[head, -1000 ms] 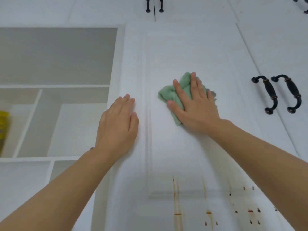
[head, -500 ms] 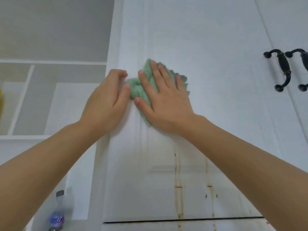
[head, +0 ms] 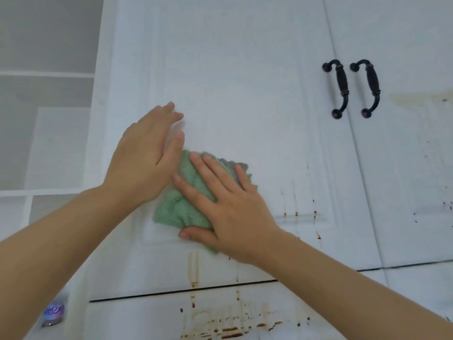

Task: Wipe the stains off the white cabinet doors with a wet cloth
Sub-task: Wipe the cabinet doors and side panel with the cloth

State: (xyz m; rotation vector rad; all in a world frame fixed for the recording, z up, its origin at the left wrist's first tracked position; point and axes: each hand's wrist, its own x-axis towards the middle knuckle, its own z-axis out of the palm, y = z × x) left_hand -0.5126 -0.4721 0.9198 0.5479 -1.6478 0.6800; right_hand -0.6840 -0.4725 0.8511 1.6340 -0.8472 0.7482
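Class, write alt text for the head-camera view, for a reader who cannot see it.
A right hand presses a green cloth flat against a white cabinet door, while the left hand is open just beside it. Brown stains streak the lower door and the panel below; two black handles sit to the right.

My two arms are bare from the wrist up, with no sleeve on them. My left hand (head: 144,158), at about ten o'clock from my right hand (head: 230,207), has short, unpainted nails, as the right has too.
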